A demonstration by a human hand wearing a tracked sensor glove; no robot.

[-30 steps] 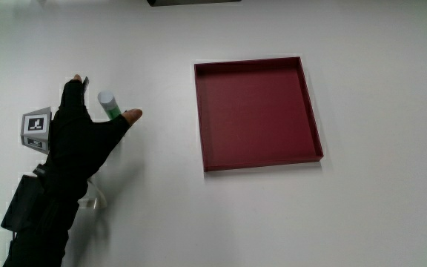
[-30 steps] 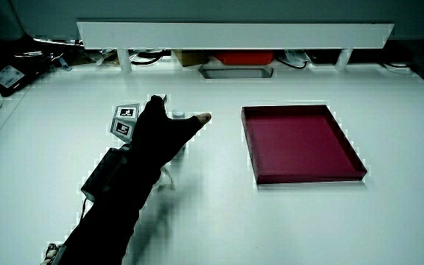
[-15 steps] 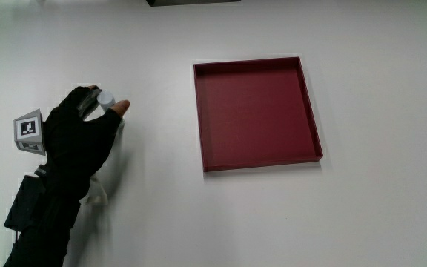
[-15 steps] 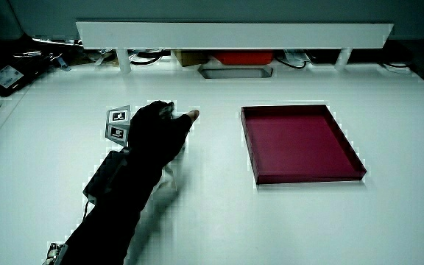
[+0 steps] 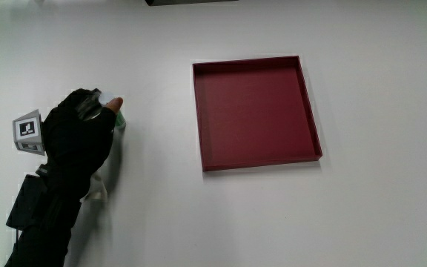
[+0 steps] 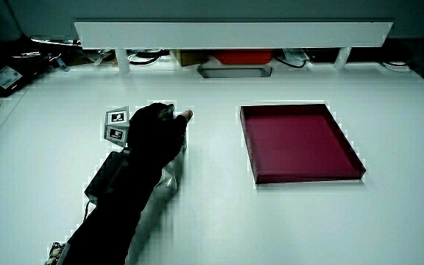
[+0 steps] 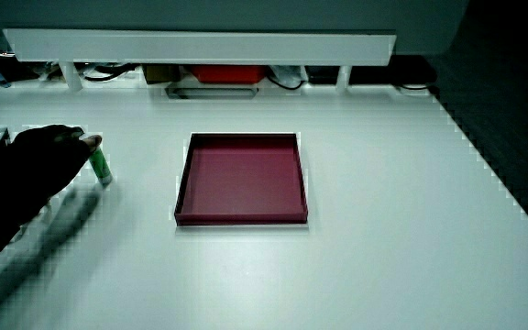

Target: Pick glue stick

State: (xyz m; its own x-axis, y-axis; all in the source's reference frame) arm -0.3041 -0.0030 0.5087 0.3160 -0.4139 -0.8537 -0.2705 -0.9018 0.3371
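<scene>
While the hand (image 5: pixel 76 137) sits at mid-left of the main view, its fingers (image 7: pixel 79 137) are curled round the glue stick (image 7: pixel 101 166), which stands upright on the tabletop (image 5: pixel 154 215). The grasp looks made; next comes a straight lift. Most of the stick's top is hidden under the glove.

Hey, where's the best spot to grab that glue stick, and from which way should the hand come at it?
Grip the glue stick near its upper end, coming from above with fingers on its round sides. A side view shows the green tube standing roughly upright, so the upper end is easiest to reach. The hand is closed around that end, and the red tray lies well apart.
</scene>
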